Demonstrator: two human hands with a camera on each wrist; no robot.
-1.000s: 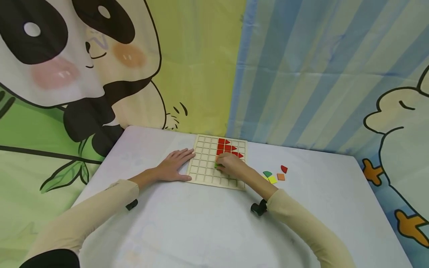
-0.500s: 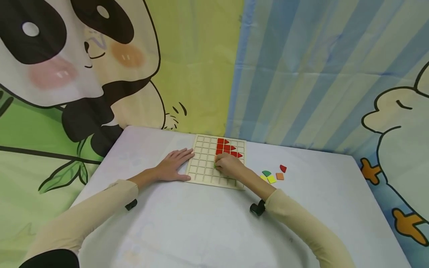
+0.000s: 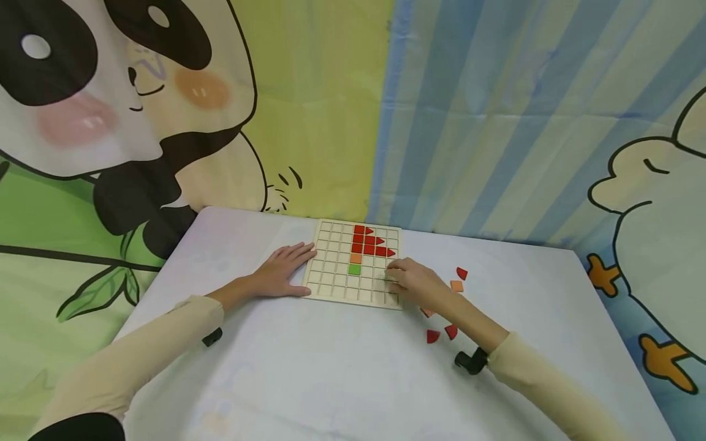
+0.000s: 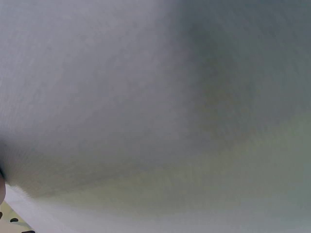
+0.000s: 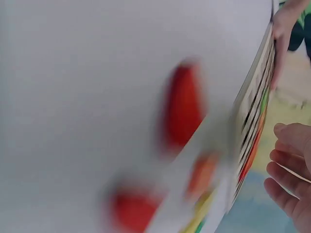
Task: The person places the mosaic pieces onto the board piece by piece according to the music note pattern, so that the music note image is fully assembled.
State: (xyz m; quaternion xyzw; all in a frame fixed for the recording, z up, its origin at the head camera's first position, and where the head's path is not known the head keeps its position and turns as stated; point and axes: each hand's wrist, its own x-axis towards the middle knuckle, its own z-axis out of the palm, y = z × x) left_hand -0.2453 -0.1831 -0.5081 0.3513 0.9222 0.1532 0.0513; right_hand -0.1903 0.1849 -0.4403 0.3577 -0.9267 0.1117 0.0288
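A pale wooden grid board [image 3: 331,275] lies on the white table. In its upper middle sit red squares and red pointed pieces [image 3: 364,248], with an orange square [image 3: 355,258] and a green square [image 3: 355,269] below them. My left hand [image 3: 282,269] rests spread at the board's left edge, fingertips and thumb right at the rim. My right hand [image 3: 416,283] hovers over the board's right edge, its fingers loosely bent. The right wrist view shows nothing between the fingers of that right hand [image 5: 294,170].
Right of the board lie loose pieces: a red quarter-round [image 3: 461,274], an orange square [image 3: 456,286] and more red quarter-rounds [image 3: 432,336] nearer the front. The right forearm partly covers this group. A patterned curtain [image 3: 469,122] hangs behind the table [image 3: 309,367].
My right hand has left the green square and moved right to the board's edge, baring the orange and green squares. Left hand stays put.
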